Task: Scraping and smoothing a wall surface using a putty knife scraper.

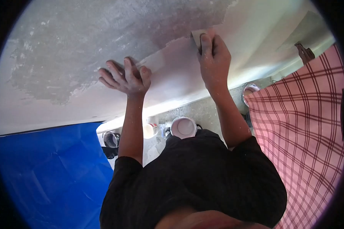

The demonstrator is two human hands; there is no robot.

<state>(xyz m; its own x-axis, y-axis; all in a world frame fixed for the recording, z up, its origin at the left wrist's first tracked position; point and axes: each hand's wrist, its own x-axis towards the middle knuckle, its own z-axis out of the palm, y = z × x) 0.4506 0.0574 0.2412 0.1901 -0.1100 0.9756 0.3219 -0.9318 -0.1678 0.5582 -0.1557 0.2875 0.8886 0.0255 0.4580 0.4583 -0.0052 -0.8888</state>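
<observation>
My left hand (pixel 126 77) rests on the wall with its fingers spread and holds nothing. My right hand (pixel 217 61) grips a small flat pale piece (pixel 198 36) against the same wall (pixel 172 67), thumb on top. Whether that piece is sandpaper or a scraper cannot be told. It lies at the ragged border between a rough grey patch (pixel 103 37) and the smooth whitish coat. Pale dust or specks mark both of my forearms.
Below me a white bucket (pixel 183 127) stands on the concrete floor (pixel 202 107), with more containers nearby. A blue sheet (pixel 51 177) hangs at left, a pink checked cloth (pixel 301 114) at right. Beyond the cloth, another person's hand (pixel 305 54) is at the wall.
</observation>
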